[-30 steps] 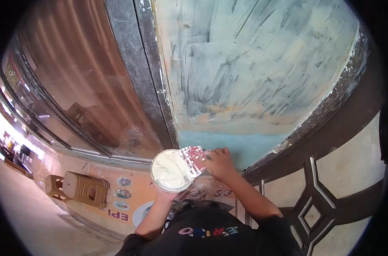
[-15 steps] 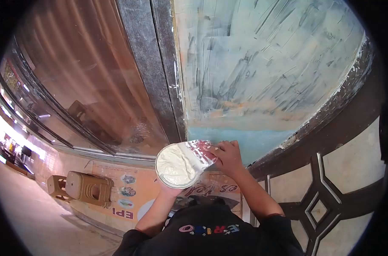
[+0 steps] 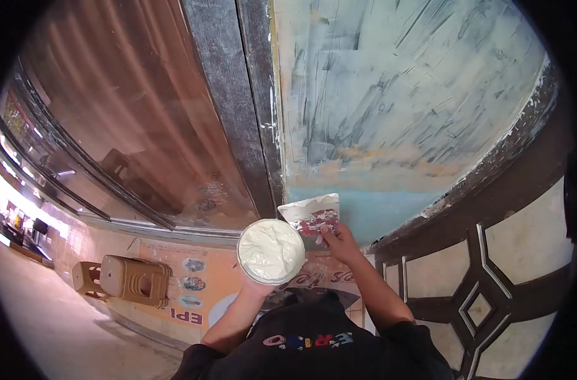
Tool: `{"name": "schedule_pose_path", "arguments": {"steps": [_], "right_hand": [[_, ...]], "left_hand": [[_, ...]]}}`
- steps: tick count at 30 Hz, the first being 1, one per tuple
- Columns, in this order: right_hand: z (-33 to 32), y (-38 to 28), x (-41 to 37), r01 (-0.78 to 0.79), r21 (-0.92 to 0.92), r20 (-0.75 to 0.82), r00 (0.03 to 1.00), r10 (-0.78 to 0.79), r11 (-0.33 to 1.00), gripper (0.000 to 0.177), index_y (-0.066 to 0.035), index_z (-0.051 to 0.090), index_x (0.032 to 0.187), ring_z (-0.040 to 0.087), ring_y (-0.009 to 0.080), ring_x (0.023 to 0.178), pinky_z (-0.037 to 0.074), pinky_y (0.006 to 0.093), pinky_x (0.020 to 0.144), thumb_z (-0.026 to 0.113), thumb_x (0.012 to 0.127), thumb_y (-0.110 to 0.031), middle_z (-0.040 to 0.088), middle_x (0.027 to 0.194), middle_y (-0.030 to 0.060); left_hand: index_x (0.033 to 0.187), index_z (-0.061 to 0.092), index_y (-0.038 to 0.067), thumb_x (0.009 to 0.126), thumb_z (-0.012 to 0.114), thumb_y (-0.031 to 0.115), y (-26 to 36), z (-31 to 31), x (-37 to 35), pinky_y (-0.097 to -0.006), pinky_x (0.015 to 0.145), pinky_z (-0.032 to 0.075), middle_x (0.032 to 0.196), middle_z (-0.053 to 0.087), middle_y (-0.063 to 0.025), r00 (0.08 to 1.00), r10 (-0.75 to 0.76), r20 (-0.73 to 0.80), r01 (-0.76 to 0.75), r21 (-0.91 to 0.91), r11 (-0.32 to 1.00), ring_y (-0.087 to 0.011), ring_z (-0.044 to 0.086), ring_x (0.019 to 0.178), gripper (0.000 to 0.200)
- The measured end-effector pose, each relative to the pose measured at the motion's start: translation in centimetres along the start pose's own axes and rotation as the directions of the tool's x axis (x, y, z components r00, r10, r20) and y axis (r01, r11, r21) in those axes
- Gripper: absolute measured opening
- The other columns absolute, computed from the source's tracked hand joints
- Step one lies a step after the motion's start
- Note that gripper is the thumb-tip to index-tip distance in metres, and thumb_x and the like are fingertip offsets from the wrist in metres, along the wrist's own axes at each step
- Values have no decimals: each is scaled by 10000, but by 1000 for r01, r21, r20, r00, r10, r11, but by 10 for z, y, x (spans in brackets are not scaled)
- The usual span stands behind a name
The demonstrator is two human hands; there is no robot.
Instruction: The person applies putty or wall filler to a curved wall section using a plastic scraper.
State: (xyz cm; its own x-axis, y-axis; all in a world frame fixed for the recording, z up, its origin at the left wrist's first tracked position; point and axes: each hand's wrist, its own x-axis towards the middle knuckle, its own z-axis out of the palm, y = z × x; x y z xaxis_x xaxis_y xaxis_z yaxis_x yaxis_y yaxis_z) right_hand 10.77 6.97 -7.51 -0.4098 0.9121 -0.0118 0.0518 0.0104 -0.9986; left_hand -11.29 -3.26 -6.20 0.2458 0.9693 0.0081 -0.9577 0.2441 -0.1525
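Head view: left hand [image 3: 258, 289], partly hidden, is clasping tub [image 3: 239, 256] above, probably weighty, best supported underneath; right hand [image 3: 343, 243], closed, is pinching scraper [image 3: 316, 214] ahead, likely stiff, best gripped behind its edge.

"EPI" on banner [image 3: 222, 272]; "ER" on shirt [image 3: 301, 363]

Glare whitens the far left, while lens distortion bows the right-hand dark frame [image 3: 491, 196].
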Motion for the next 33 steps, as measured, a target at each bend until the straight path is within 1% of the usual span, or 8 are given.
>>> {"name": "schedule_pose_path", "arguments": {"steps": [3,8,12,17,22,24,30,33], "right_hand": [[3,-12,0,45,-27,-33,998,-46,999,460,-39,663,762,526,81,614,423,270,574,556,1026,-399,612,668,-3],[-1,-5,-2,-74,-20,-41,996,73,997,404,-49,651,853,538,80,602,429,259,566,563,1024,-404,614,658,-1],[-9,34,4,-80,73,-35,996,83,994,406,-52,641,939,561,78,627,440,265,552,571,1013,-444,653,728,7],[17,60,24,-136,397,-198,953,229,908,356,-57,618,1026,563,121,602,458,262,561,553,1028,-407,651,767,32],[26,103,74,-43,435,-313,929,196,900,419,-39,612,1011,582,131,584,460,276,527,573,1006,-456,658,761,65],[24,120,84,-46,338,-383,906,182,940,431,-47,603,998,576,134,551,449,282,495,576,998,-478,660,760,69],[10,148,37,-260,390,-196,914,356,883,403,-64,607,980,621,151,581,518,284,543,571,1002,-464,665,765,78],[0,128,26,-175,397,-194,944,268,901,458,-18,594,1056,636,157,608,511,292,536,583,995,-472,677,773,88]], "left_hand": [[1498,398,127,979,380,576,0,3,0,-674,1134,297,1545,399,-167,1000,-1,15,1,33,999,-406,412,1399,687],[1498,405,130,973,376,583,6,-4,3,-659,1142,298,1541,410,-161,996,32,-78,-32,-2,999,-395,410,1403,694],[1490,411,122,993,362,548,17,-20,-1,-626,1146,322,1530,427,-150,987,133,-93,-107,247,963,-382,420,1398,657],[1473,448,144,982,399,562,25,-28,-6,-655,1139,308,1518,447,-146,967,192,-165,-132,320,938,-397,424,1391,647],[1474,447,140,972,399,570,18,-22,-11,-660,1128,321,1517,451,-137,952,248,-179,-175,346,922,-392,432,1385,662],[1475,445,145,970,396,578,18,-18,-13,-671,1122,320,1523,443,-134,950,262,-172,-179,388,904,-393,424,1391,668],[1481,437,163,966,379,600,20,-20,-19,-704,1079,349,1522,442,-134,937,277,-214,-157,451,879,-409,420,1387,677],[1480,439,166,970,371,599,18,-15,-16,-718,1075,338,1523,441,-132,942,260,-211,-167,376,911,-412,421,1386,672]]}}
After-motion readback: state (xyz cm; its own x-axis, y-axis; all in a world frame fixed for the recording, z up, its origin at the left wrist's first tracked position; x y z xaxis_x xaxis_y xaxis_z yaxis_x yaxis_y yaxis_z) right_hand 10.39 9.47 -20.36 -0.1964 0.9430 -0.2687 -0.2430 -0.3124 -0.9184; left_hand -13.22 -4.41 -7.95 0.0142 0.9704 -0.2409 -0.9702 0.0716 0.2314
